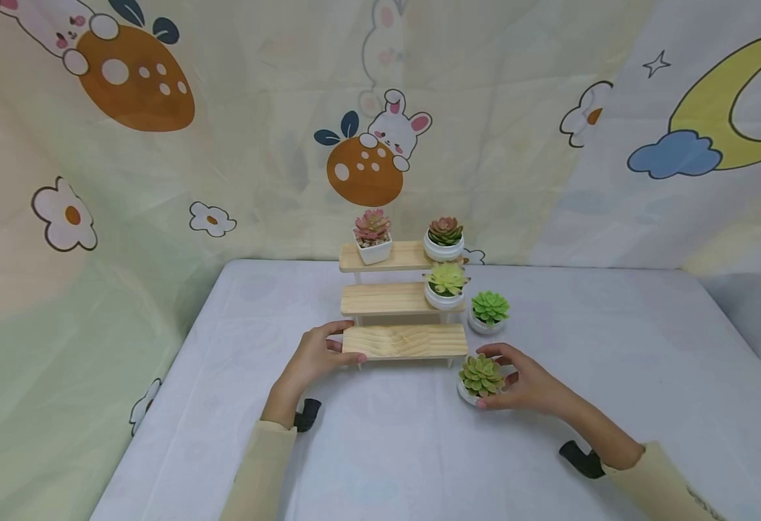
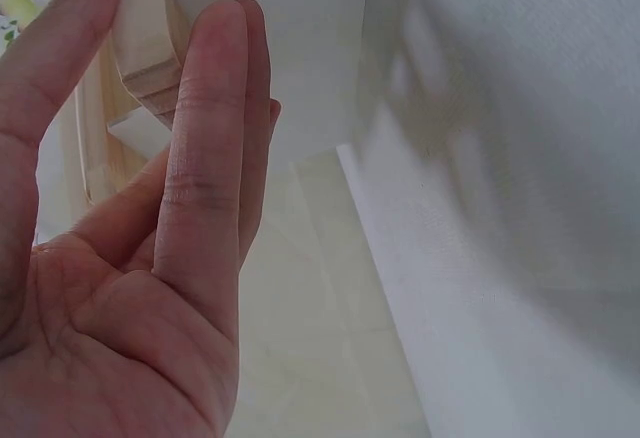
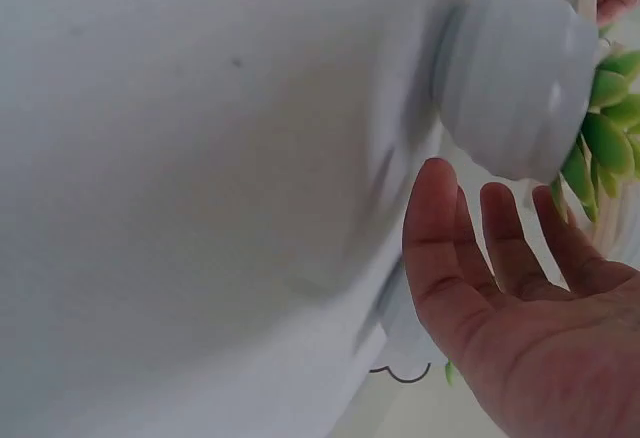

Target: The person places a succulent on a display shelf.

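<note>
My left hand (image 1: pixel 318 354) holds the left end of the lowest shelf of a three-tier wooden stand (image 1: pixel 405 341), thumb in front and fingers behind. Seen from the left wrist, the shelf end (image 2: pixel 148 33) lies between thumb and fingers. A green potted succulent (image 1: pixel 481 376) stands on the table by the stand's front right corner. My right hand (image 1: pixel 524 382) is around its right side, fingers loosely bent. In the right wrist view a gap shows between most of the fingers and the white pot (image 3: pixel 515 83); whether the thumb touches is hidden there.
A pink succulent (image 1: pixel 372 237) in a square pot and a reddish one (image 1: pixel 444 239) stand on the top shelf. A yellow-green one (image 1: pixel 446 284) sits at the middle shelf's right end. Another green succulent (image 1: pixel 488 311) is on the white table (image 1: pixel 615 347), right of the stand.
</note>
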The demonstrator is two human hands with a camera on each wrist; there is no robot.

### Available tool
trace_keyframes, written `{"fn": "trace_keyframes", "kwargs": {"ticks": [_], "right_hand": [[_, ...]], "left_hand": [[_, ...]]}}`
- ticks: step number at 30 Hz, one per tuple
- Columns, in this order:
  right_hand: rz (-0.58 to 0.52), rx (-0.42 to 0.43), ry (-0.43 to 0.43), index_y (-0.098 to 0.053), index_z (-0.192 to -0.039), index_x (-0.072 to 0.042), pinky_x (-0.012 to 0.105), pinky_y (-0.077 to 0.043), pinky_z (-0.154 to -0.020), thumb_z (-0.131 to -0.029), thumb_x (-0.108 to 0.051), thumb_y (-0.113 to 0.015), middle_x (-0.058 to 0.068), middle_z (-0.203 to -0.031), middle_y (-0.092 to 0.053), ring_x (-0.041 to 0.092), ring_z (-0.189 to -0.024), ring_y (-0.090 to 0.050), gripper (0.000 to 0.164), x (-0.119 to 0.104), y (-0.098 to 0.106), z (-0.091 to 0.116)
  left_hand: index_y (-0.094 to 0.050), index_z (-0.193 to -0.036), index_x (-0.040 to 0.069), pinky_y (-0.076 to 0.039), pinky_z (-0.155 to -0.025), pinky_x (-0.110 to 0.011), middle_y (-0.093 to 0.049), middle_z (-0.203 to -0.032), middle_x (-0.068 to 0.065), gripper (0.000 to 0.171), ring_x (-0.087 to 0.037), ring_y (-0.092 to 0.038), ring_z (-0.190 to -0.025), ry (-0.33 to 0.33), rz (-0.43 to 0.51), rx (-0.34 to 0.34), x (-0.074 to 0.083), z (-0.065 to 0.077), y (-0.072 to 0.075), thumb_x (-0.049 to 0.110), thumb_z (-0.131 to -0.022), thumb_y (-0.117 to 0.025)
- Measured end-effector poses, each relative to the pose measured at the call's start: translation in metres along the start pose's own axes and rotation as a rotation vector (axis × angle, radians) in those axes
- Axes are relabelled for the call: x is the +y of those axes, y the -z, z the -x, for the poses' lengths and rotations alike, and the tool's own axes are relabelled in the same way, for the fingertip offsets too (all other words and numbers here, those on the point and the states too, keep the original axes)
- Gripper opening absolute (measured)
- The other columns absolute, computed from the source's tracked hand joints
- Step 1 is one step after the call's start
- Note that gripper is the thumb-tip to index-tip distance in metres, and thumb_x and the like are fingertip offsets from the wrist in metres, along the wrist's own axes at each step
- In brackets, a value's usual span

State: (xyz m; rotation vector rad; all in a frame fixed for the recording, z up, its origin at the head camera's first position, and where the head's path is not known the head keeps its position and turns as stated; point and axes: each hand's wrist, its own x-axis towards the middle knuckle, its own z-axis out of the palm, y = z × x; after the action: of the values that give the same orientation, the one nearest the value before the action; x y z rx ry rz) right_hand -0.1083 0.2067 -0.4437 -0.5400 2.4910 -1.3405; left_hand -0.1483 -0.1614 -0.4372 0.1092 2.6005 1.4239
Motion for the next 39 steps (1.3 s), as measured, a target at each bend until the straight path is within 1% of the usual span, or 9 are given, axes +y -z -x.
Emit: {"fn": "trace_keyframes", "kwargs": {"ticks": [2, 6, 13, 17, 21, 28, 31, 35, 39], "right_hand": [[0.028, -0.01, 0.002, -0.047, -0.132, 0.005, 0.03, -0.05, -0.078, -0.07, -0.024, -0.089, 0.019, -0.126, -0.054, 0.033, -0.11, -0.052, 0.08, 0.001, -0.001, 0.001], [0.036, -0.014, -0.011, -0.047, -0.131, 0.005, 0.029, -0.05, -0.078, -0.069, -0.025, -0.09, 0.016, -0.122, -0.056, 0.024, -0.104, -0.051, 0.082, 0.003, -0.004, 0.002], [0.041, -0.004, -0.012, -0.049, -0.129, 0.007, 0.027, -0.052, -0.075, -0.07, -0.022, -0.089, 0.015, -0.118, -0.057, 0.021, -0.099, -0.052, 0.077, 0.007, -0.006, 0.0], [0.024, -0.007, -0.003, -0.049, -0.128, 0.009, 0.028, -0.053, -0.074, -0.071, -0.019, -0.089, 0.015, -0.114, -0.058, 0.017, -0.095, -0.054, 0.075, 0.008, -0.006, 0.0], [0.021, -0.004, 0.011, -0.049, -0.127, 0.01, 0.028, -0.054, -0.074, -0.071, -0.019, -0.089, 0.014, -0.111, -0.059, 0.017, -0.093, -0.056, 0.074, 0.009, -0.006, 0.0], [0.103, 0.044, -0.006, -0.054, -0.125, 0.006, 0.027, -0.053, -0.076, -0.07, -0.026, -0.09, 0.008, -0.106, -0.061, 0.015, -0.092, -0.057, 0.073, 0.008, -0.007, 0.001], [0.119, 0.066, -0.009, -0.054, -0.125, 0.006, 0.028, -0.052, -0.076, -0.07, -0.027, -0.089, 0.008, -0.106, -0.061, 0.016, -0.091, -0.057, 0.073, 0.004, -0.007, 0.001], [0.094, 0.094, 0.009, -0.054, -0.125, 0.006, 0.027, -0.053, -0.077, -0.071, -0.024, -0.088, 0.009, -0.108, -0.061, 0.013, -0.091, -0.055, 0.071, -0.002, -0.005, 0.002], [0.045, 0.116, 0.052, -0.055, -0.124, 0.005, 0.027, -0.053, -0.078, -0.073, -0.02, -0.088, 0.01, -0.109, -0.061, 0.007, -0.091, -0.055, 0.066, -0.009, -0.006, 0.003]], "left_hand": [[-0.06, -0.131, 0.003, -0.052, -0.068, -0.03, -0.067, -0.115, -0.013, 0.069, -0.018, -0.065, -0.086, -0.001, -0.001, -0.001, 0.0, 0.001, 0.0, 0.023, -0.072, -0.089], [-0.06, -0.131, 0.003, -0.051, -0.068, -0.03, -0.068, -0.114, -0.013, 0.069, -0.018, -0.066, -0.085, -0.006, -0.002, -0.002, 0.0, 0.001, 0.001, 0.023, -0.071, -0.089], [-0.06, -0.131, 0.003, -0.052, -0.069, -0.03, -0.067, -0.116, -0.013, 0.068, -0.018, -0.066, -0.087, -0.008, -0.006, -0.003, 0.0, 0.0, 0.0, 0.023, -0.072, -0.088], [-0.06, -0.131, 0.002, -0.052, -0.069, -0.03, -0.067, -0.116, -0.013, 0.068, -0.018, -0.066, -0.087, -0.012, -0.015, -0.003, 0.0, 0.0, 0.0, 0.023, -0.072, -0.088], [-0.061, -0.13, 0.002, -0.052, -0.068, -0.03, -0.068, -0.115, -0.013, 0.068, -0.018, -0.066, -0.086, -0.011, -0.018, 0.0, 0.0, 0.0, 0.0, 0.023, -0.072, -0.088], [-0.06, -0.13, 0.002, -0.052, -0.067, -0.03, -0.067, -0.116, -0.015, 0.068, -0.017, -0.066, -0.085, -0.009, -0.022, 0.001, 0.0, 0.001, 0.0, 0.022, -0.072, -0.088], [-0.06, -0.13, 0.001, -0.052, -0.067, -0.029, -0.068, -0.116, -0.014, 0.068, -0.017, -0.066, -0.085, -0.009, -0.023, 0.003, 0.001, 0.001, 0.0, 0.022, -0.072, -0.088], [-0.06, -0.13, 0.001, -0.051, -0.068, -0.029, -0.067, -0.116, -0.014, 0.068, -0.018, -0.066, -0.085, -0.009, -0.023, 0.006, 0.001, 0.001, 0.0, 0.022, -0.072, -0.089], [-0.06, -0.13, 0.001, -0.052, -0.068, -0.03, -0.067, -0.117, -0.015, 0.068, -0.018, -0.066, -0.086, -0.014, -0.013, 0.001, 0.002, 0.001, 0.0, 0.021, -0.072, -0.088]]}}
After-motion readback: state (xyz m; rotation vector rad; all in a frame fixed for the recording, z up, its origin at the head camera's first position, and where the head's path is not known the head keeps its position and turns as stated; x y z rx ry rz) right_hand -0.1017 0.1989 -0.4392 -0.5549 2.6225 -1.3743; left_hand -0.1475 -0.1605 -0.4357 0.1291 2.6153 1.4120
